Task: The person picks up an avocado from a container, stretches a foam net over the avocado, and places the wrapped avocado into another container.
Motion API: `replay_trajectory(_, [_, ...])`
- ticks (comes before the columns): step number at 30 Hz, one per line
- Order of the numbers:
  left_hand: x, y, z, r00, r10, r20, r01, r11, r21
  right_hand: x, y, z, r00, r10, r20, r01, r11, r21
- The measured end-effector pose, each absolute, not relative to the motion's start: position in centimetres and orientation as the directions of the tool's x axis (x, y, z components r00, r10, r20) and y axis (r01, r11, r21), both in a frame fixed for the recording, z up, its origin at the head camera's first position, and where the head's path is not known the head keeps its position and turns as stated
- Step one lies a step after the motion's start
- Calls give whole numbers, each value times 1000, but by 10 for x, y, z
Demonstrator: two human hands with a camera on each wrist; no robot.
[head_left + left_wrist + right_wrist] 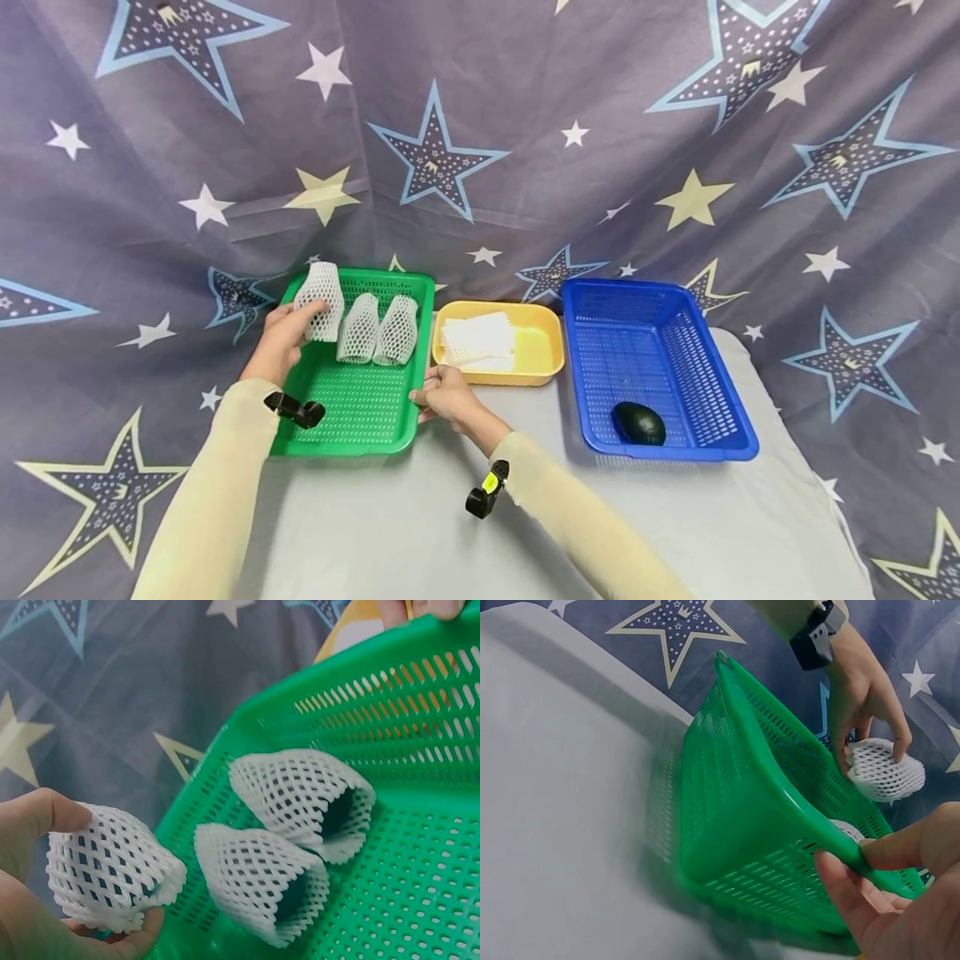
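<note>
My left hand (285, 337) grips a white foam fruit net (112, 862) with a dark fruit inside, probably an avocado, above the far left of the green basket (341, 417). Thumb and fingers lie on opposite sides of the net. Two more netted dark fruits, one by the basket's middle (358, 329) and one to its right (396, 332), lie side by side against the far wall. My right hand (448, 396) pinches the basket's right rim, thumb inside and fingers outside, as the right wrist view shows.
A yellow tray (542, 354) with flat white foam nets (480, 337) stands to the right of the green basket. Farther right is a blue basket (622, 333) holding a dark green avocado (639, 423). Star-patterned cloth (480, 233) hangs behind the pale table (390, 533).
</note>
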State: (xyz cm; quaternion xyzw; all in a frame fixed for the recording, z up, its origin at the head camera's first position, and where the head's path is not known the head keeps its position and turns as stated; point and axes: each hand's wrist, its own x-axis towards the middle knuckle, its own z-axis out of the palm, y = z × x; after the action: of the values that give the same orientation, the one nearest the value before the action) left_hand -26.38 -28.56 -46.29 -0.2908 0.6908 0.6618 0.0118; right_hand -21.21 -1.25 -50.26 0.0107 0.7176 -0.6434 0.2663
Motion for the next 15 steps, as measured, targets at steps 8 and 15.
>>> replay_trajectory(8, [-274,-287,-477,-795,-419,-438,-461,-51,886,-211,-11,-502,-857,-332,-394,361,159,-919])
replay_trajectory(15, [-275,-283,-491,-777,-435,-456,-490,-38,871,-210,-11,-502,-858,-340,-384,352,153,-923])
